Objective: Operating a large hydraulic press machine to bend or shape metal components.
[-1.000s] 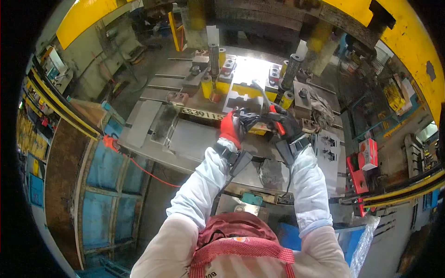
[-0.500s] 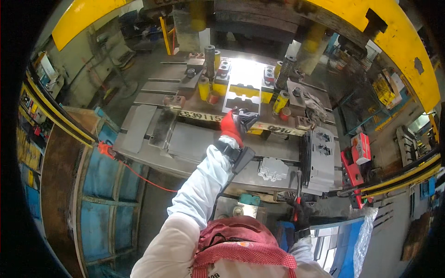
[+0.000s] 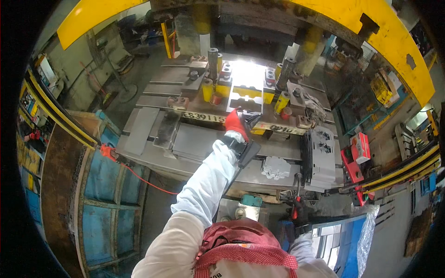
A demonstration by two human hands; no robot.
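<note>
Cannot make out dark-gloved right hand (image 3: pixel 302 215) clearly around red-handled tool (image 3: pixel 295 213) | cannot see underside of left hand (image 3: pixel 240 123) | lose yellow frame (image 3: pixel 396 44) beyond upper edge

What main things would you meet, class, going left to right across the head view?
Narrow grey metal sheet → broad grey metal sheet → red-and-black gloved left hand → stack of grey notched plates → red-handled metal tool → stack of grey cut-out panels → red-and-white box.
</note>
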